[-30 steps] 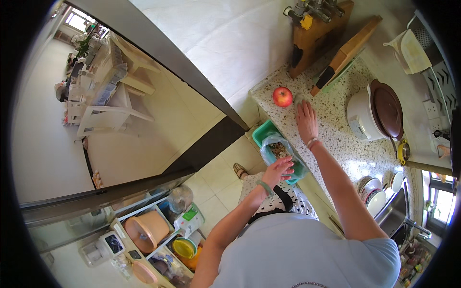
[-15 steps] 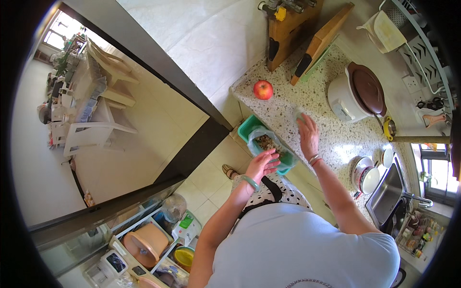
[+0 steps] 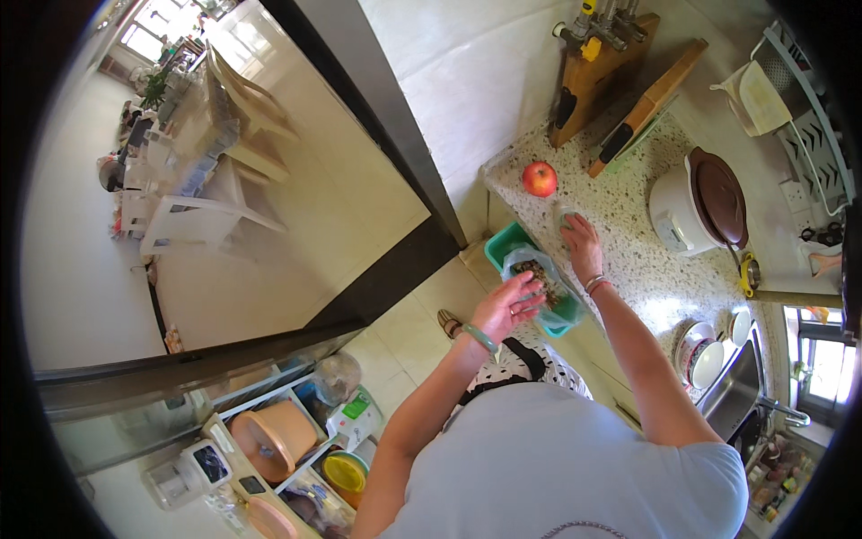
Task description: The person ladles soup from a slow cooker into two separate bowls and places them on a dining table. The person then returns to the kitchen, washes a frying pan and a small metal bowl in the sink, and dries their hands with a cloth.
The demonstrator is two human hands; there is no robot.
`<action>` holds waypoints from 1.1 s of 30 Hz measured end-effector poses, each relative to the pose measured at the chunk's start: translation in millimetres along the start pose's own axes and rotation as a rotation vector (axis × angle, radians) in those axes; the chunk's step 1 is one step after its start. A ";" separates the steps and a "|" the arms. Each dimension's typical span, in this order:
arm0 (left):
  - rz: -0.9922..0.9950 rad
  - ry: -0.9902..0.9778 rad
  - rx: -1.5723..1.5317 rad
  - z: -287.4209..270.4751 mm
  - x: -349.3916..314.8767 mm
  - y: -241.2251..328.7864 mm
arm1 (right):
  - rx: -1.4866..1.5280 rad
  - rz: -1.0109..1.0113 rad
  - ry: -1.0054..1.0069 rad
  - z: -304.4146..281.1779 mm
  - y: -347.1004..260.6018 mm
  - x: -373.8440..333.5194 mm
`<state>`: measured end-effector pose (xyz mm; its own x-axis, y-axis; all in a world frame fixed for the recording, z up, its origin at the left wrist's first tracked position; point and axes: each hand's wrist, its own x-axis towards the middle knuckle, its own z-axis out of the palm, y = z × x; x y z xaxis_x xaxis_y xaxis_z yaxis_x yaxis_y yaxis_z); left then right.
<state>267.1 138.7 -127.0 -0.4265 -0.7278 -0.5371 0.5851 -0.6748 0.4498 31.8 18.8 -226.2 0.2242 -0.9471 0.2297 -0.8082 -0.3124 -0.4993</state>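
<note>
My right hand (image 3: pixel 582 247) rests on the speckled countertop (image 3: pixel 620 202), fingers on a small pale thing that looks like a cloth (image 3: pixel 565 216). Its exact kind is hard to make out. Just beyond it, near the counter's left edge, sits a red apple (image 3: pixel 540 179). My left hand (image 3: pixel 508 304) is open, fingers spread and empty, over a green bin (image 3: pixel 505 241). A clear bag (image 3: pixel 566 312) lines that bin, with brownish scraps (image 3: pixel 532 271) inside, partly hidden by the hand.
Wooden cutting boards (image 3: pixel 648 105) lean at the back wall. To the right stand a white cooker (image 3: pixel 675 216) with a brown lid, stacked bowls (image 3: pixel 706 363) and a sink (image 3: pixel 732 386). A drawer rack (image 3: pixel 310 395) is at lower left, beside a glass-panelled door.
The view has shifted, so the whole scene sits further right. My right hand and the pale cloth-like thing have come nearer the counter's left edge. My left hand stays open over the bin.
</note>
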 end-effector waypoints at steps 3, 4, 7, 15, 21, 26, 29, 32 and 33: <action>0.104 -0.051 -0.128 -15.8 -14.6 14.5 | -0.158 0.069 -0.037 -6.0 -12.1 1.6; 0.150 -0.035 -0.164 -19.9 -20.8 18.3 | -0.251 0.089 -0.060 -11.7 -25.1 0.8; 0.248 -0.037 -0.327 -25.9 -41.6 38.0 | -0.201 0.087 0.052 -22.9 -70.9 1.9; 0.469 0.065 -0.454 -91.5 -109.9 79.8 | 2.095 0.849 -0.730 -11.2 -261.2 22.6; 0.626 0.273 -0.451 -151.7 -169.1 113.2 | 2.218 0.916 -0.978 28.4 -356.8 51.7; 0.750 0.282 -0.535 -184.5 -208.3 151.8 | 2.151 0.905 -1.146 66.9 -425.9 72.6; 0.825 0.365 -0.563 -205.3 -226.5 170.1 | 2.087 0.876 -1.243 90.1 -462.0 89.5; 0.887 0.441 -0.593 -226.1 -237.4 189.9 | 2.025 0.851 -1.342 113.0 -492.0 108.9; 0.905 0.469 -0.608 -232.9 -238.5 196.8 | 2.011 0.856 -1.373 121.2 -501.8 116.6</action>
<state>644.6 208.0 -76.6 0.5313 -0.7091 -0.4636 0.8293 0.3234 0.4557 529.5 56.2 -50.1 0.9516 -0.1316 -0.2776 0.0991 0.9868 -0.1282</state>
